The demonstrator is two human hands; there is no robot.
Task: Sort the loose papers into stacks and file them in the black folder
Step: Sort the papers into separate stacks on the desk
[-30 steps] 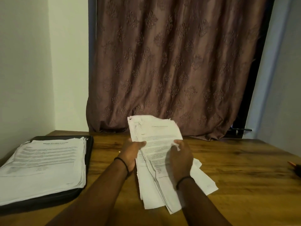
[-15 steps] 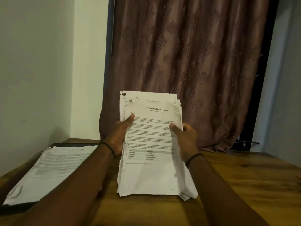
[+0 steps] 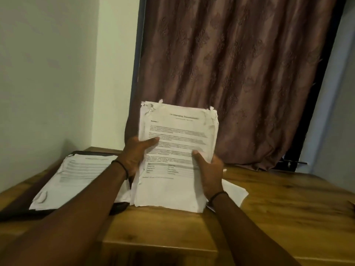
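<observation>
A: Status on the papers?

B: One thick stack of papers (image 3: pixel 178 154), held upright, printed side to camera, over the middle of the table (image 3: pixel 288 208). Bottom edge down at the wood; touching or just above, cannot tell. Top corners torn and dog-eared.

A: Grip?

B: Clamped from both sides. On the left edge, the left hand (image 3: pixel 134 156): thumb flat across the front page, fingers wrapped behind, out of sight. On the right edge and lower down, the right hand (image 3: pixel 209 169): thumb on the front, fingers likewise hidden behind. Both closed on the stack.

A: Step?

B: Probably squaring up, knocking the bottom edge on the table to line up sheets. Sorting partly done, filing not finished, judging by layout.

A: Folder?

B: Flat at the left, the black folder (image 3: pixel 119 207), near corner just beside the held stack. Mostly covered by a second stack (image 3: pixel 80 175) lying flat on top. Open or closed, cannot tell.

A: Next move?

B: Likely: get edges flush, then lay flat, onto the folder pile or beside it. Calls for even pressure from both sides. Ragged corners apt to snag; inner sheets apt to slip out below.

A: Counts?

B: Stacks: two, one held, one on the folder. Folders: one. Hands: two. Also loose sheets (image 3: pixel 234 192) flat on the table behind the right wrist: at least one, exact number unreadable. Two wristbands (image 3: pixel 120 166), one per wrist. One curtain (image 3: pixel 240 73) behind the table.
</observation>
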